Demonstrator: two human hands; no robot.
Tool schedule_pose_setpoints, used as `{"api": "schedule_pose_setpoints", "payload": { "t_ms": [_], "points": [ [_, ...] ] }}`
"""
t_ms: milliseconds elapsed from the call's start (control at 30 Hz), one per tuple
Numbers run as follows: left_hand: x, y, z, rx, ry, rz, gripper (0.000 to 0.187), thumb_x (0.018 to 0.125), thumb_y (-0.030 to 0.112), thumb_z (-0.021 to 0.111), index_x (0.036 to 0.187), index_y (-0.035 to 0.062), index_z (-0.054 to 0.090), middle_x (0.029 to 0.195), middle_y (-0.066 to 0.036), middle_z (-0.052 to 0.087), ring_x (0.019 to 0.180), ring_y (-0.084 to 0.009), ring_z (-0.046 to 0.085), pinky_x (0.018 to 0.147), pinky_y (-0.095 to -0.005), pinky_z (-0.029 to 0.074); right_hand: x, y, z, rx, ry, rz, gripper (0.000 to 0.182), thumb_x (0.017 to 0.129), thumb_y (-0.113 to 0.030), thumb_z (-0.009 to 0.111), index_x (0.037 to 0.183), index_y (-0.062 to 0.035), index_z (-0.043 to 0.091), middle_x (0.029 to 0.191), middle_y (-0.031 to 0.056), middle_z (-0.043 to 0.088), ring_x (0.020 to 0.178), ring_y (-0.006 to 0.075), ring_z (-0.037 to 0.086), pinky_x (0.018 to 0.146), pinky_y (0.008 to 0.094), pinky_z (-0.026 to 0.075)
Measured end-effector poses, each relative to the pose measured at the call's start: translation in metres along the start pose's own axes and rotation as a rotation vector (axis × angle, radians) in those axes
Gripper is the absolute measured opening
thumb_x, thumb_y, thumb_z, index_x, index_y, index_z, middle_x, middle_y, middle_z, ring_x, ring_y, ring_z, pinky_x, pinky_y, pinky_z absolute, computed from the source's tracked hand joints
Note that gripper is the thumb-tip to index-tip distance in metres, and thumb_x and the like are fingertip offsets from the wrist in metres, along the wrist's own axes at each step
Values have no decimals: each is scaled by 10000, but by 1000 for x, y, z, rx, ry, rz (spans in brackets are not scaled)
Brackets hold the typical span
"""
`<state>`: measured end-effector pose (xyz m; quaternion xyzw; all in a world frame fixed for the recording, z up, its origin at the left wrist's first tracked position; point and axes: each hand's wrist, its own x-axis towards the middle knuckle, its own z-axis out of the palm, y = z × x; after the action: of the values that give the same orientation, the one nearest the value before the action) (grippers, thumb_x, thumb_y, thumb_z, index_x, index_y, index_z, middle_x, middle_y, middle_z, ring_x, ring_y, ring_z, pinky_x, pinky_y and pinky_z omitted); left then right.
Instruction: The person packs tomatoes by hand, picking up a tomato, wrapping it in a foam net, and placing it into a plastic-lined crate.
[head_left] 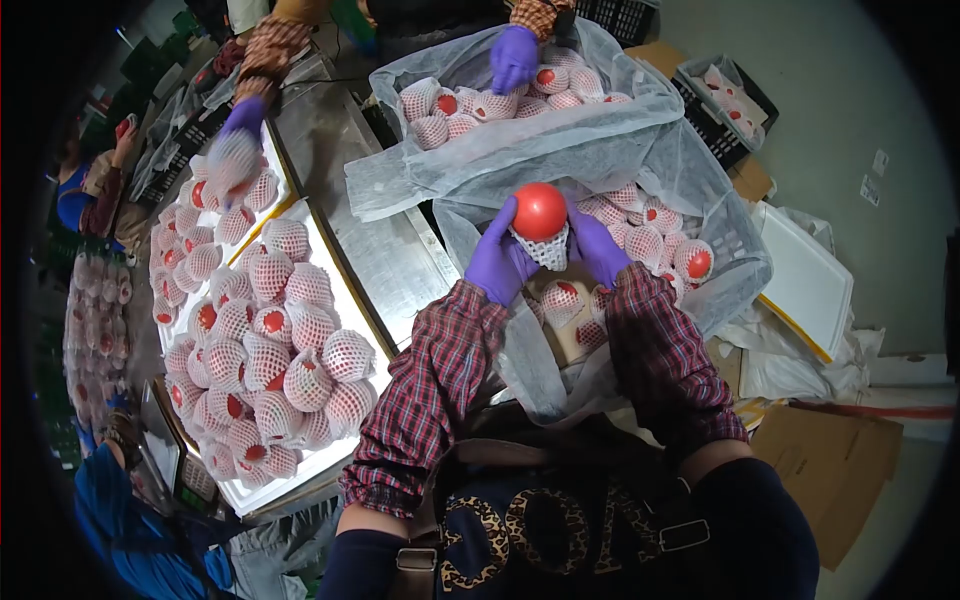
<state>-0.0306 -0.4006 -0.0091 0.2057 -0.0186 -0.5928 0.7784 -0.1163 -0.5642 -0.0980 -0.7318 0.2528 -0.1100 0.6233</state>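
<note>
A round red apple (540,211) sits half bared in a white foam net (545,252) between my two purple-gloved hands. My left hand (503,256) closes on its left side, and my right hand (596,242) closes on its right, the fingers partly hidden behind it. Both are held above a lined box (735,270), whose pale sheet liner hangs over the sides. Netted apples (645,240) lie inside it, mostly to the right of my hands, with a few more below them.
Many netted apples (270,360) are heaped on a white lit tray at left. Behind my box stands another lined box (400,165), where a co-worker's gloved hand (514,60) reaches in. Their other hand (238,150) is blurred over the heap. A white foam lid (810,280) leans at right.
</note>
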Motion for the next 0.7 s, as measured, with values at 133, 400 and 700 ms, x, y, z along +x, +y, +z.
{"api": "schedule_pose_setpoints", "payload": {
  "t_ms": [133,400,700],
  "points": [
    [3,-2,-1,23,93,56,522,837,362,546,1193,7,406,1129,-150,527,988,-251,564,827,-363,489,-16,-64,12,639,31,-108,601,755,-118,642,1271,-31,347,1125,98,512,1032,210,504,829,313,425],
    [11,-9,-16,210,177,219,402,830,201,561,1162,13,434,1041,-105,559,909,-202,580,765,-319,500,-37,-89,20,394,73,-304,603,735,-160,670,1246,-23,380,1170,106,462,1025,175,493,865,288,419],
    [10,-9,-23,842,406,301,490,686,190,720,1044,-26,465,895,-53,542,798,-131,531,707,-260,458,-31,-74,6,761,36,48,549,786,-438,548,1146,-34,452,1015,95,551,811,171,574,646,271,485]
  ]
}}
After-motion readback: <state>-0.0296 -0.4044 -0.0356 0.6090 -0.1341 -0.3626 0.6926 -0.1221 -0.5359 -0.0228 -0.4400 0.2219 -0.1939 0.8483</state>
